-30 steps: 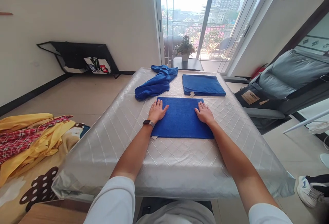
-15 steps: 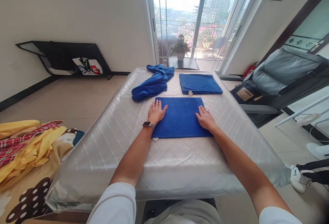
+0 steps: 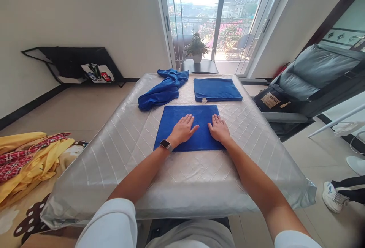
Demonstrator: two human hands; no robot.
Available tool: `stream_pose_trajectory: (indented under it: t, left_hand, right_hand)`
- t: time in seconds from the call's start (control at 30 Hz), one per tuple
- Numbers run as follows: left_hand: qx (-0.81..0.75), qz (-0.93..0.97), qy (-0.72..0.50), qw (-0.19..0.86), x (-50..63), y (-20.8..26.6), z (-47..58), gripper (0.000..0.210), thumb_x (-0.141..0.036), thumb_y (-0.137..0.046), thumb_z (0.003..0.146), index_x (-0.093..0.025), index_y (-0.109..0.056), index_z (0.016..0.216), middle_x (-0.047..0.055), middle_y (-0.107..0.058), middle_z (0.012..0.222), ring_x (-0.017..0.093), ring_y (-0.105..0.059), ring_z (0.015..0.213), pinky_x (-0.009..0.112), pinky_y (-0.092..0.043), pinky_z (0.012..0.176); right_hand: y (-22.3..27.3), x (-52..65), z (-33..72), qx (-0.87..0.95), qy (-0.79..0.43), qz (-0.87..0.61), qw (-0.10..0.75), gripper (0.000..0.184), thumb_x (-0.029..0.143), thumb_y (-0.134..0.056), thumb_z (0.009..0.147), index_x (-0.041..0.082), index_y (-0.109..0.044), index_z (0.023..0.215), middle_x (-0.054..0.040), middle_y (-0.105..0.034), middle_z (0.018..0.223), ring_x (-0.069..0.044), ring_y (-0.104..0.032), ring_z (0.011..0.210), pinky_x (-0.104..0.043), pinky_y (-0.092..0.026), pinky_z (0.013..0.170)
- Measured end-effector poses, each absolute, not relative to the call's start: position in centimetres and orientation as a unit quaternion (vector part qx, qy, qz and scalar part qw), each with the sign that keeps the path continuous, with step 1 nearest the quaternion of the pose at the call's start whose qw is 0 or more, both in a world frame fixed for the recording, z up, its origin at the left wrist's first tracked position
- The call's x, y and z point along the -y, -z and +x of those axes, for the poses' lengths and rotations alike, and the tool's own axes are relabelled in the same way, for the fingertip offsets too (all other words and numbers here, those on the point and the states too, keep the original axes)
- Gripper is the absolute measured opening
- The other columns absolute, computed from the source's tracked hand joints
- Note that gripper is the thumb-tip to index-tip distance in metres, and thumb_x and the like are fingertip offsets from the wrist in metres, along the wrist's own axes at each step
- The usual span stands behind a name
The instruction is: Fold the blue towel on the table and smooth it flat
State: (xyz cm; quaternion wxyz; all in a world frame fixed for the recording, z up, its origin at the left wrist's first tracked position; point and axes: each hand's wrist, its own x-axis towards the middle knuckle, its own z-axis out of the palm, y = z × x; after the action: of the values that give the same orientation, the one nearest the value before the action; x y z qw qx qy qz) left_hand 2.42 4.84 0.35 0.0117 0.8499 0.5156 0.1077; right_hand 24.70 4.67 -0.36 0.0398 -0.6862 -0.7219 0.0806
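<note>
A blue towel (image 3: 171, 122) lies flat as a rectangle on the silver-covered table (image 3: 176, 187) in front of me. My left hand (image 3: 184, 129), with a watch on its wrist, rests palm down near the towel's middle, fingers stretched out. On the towel's right part my right hand (image 3: 219, 128) also lies flat, thumb apart. Beyond it, at the back right, sits a neat stack of folded blue towels (image 3: 218, 89) with a small white tag. A crumpled blue towel (image 3: 162, 90) lies at the back left.
A potted plant (image 3: 197, 48) stands on a chair behind the table. To the right is a grey recliner (image 3: 310, 77). Yellow and plaid cloths (image 3: 37, 164) are heaped at the left. Another person's shoe (image 3: 333, 196) shows at the right.
My left hand has slid from the towel's left edge toward its middle. The right hand stays on the right part. The camera view has shifted slightly.
</note>
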Motion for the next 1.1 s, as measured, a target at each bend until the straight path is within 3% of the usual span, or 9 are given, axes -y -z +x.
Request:
stream_pose_trajectory:
  t: [0.13,0.3,0.47,0.8,1.1]
  left_hand:
    - [-0.424,0.895,-0.139,0.025,-4.5,-0.4,9.5,0.074,-0.059,-0.018,0.108,-0.013,-0.036,0.163,0.012,-0.035,0.168,0.024,-0.026,0.159,0.039,-0.018,0.132]
    - [-0.479,0.868,-0.100,0.084,-6.7,-0.1,12.9,0.076,-0.057,-0.009,0.108,-0.011,-0.035,0.163,0.012,-0.032,0.170,0.023,-0.024,0.160,0.042,-0.019,0.131]
    - [-0.538,0.836,-0.075,0.075,-7.3,0.6,8.4,0.082,-0.063,-0.007,0.106,-0.010,-0.031,0.165,0.012,-0.026,0.172,0.024,-0.019,0.161,0.042,-0.013,0.132]
    - [-0.662,0.746,-0.056,0.031,-4.5,1.4,-6.1,0.086,-0.065,-0.009,0.105,-0.006,-0.027,0.165,0.016,-0.024,0.172,0.029,-0.022,0.160,0.048,-0.019,0.131]
    - [-0.662,0.744,-0.078,0.037,-3.3,2.0,-7.6,0.090,-0.066,-0.009,0.105,0.001,-0.027,0.163,0.022,-0.025,0.171,0.030,-0.024,0.159,0.045,-0.018,0.131]
  right_hand:
    - [0.3,-4.4,24.9,0.731,-0.068,-0.678,0.028,0.068,0.042,-0.022,0.109,0.009,-0.021,0.168,-0.0098,-0.015,0.176,-0.024,-0.012,0.162,-0.043,-0.012,0.131]
    - [0.1,-4.3,25.0,0.737,-0.061,-0.673,0.014,0.067,0.033,-0.027,0.106,0.011,-0.018,0.169,-0.0076,-0.014,0.176,-0.024,-0.011,0.162,-0.044,-0.014,0.130]
    - [0.0,-4.4,24.7,0.725,-0.074,-0.683,0.035,0.069,0.045,-0.019,0.109,0.007,-0.022,0.167,-0.0109,-0.018,0.175,-0.024,-0.015,0.162,-0.044,-0.013,0.130]
    - [-0.1,-4.4,24.7,0.726,-0.069,-0.683,0.032,0.070,0.045,-0.021,0.109,0.006,-0.023,0.167,-0.0104,-0.018,0.175,-0.025,-0.016,0.162,-0.045,-0.014,0.130]
    - [0.1,-4.8,24.8,0.721,-0.069,-0.689,0.020,0.069,0.046,-0.019,0.109,0.009,-0.022,0.168,-0.0098,-0.017,0.175,-0.023,-0.014,0.162,-0.044,-0.014,0.130]
